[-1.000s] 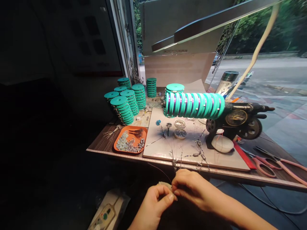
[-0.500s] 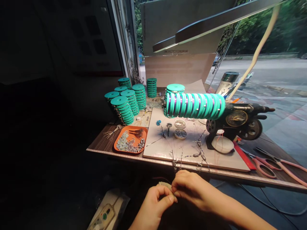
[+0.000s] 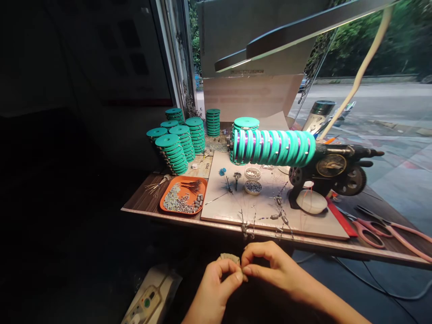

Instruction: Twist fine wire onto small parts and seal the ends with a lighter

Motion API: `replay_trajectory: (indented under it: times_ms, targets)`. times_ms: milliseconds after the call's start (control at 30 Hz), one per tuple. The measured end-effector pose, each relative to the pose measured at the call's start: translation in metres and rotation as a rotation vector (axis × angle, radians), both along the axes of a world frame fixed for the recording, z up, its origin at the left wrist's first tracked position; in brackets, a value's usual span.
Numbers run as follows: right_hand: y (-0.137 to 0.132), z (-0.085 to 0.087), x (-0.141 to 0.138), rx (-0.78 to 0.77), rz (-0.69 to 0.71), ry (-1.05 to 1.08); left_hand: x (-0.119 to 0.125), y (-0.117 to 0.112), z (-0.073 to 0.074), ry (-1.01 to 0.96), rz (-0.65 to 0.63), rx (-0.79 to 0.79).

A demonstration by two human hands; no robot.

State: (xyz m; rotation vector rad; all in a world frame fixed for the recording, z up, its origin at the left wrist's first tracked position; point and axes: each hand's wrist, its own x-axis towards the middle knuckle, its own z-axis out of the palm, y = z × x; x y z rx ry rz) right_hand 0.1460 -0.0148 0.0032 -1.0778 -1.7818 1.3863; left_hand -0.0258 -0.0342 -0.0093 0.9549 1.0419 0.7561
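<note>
Below the table's front edge, my left hand [image 3: 218, 285] and my right hand [image 3: 268, 267] meet fingertip to fingertip. Both are pinched shut on a tiny item that I cannot make out. A small pale piece [image 3: 229, 257] shows just above my left fingers. Thin line rigs with small weights [image 3: 278, 216] hang over the edge of the white board [image 3: 270, 211] right above my hands.
An orange tray [image 3: 182, 198] of small metal parts sits at the left. Stacks of teal spools [image 3: 175, 144] stand behind it, and a row of teal spools [image 3: 273, 146] is mounted on a dark winding machine [image 3: 334, 173]. Pink scissors [image 3: 388, 229] lie at right. A power strip [image 3: 145, 306] lies below.
My hands stayed together under the table edge and shifted slightly; the right fingers have curled a bit more. The thin dark line seen by the edge a second ago no longer shows.
</note>
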Motion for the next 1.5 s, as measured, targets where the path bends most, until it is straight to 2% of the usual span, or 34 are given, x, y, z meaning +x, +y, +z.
replay_trajectory:
  times_ms: [167,400,733,1067,1300,1500]
  targets:
    - [-0.005,-0.008,0.002,-0.012,-0.065,0.064,-0.001,-0.001,-0.004,-0.042,0.006,-0.007]
    - [-0.004,-0.009,0.005,-0.053,-0.042,0.074,-0.001,-0.003,-0.004,-0.043,0.024,0.005]
    - [-0.003,-0.008,0.001,0.016,-0.005,0.029,-0.003,0.000,-0.005,0.022,-0.040,0.021]
    - [-0.007,-0.008,0.001,-0.152,-0.028,0.207,-0.001,0.001,0.000,-0.210,-0.086,-0.147]
    - [-0.009,-0.013,0.000,-0.278,-0.027,0.341,-0.002,0.000,0.001,-0.220,-0.095,-0.149]
    - [-0.009,-0.015,-0.001,-0.317,-0.023,0.382,-0.001,-0.002,0.005,-0.183,-0.065,-0.134]
